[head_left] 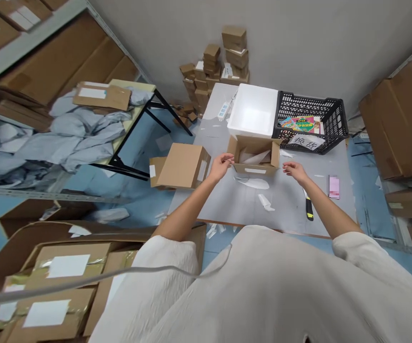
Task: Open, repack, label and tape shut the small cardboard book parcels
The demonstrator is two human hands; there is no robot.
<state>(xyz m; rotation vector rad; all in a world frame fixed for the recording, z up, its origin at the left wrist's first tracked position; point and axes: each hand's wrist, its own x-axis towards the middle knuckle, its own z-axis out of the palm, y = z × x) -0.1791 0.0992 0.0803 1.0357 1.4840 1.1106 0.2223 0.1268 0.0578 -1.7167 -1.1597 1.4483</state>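
Best go easy & level, my L hand (222, 166) by the open carton (240, 168), grip unclear, R hand (296, 172) loosely open

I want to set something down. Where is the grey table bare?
Bare patches on the table: between the torn paper scrap and the knife, and left of that scrap, toward the near edge. The far side is crowded by the white bin, black crate and open box.
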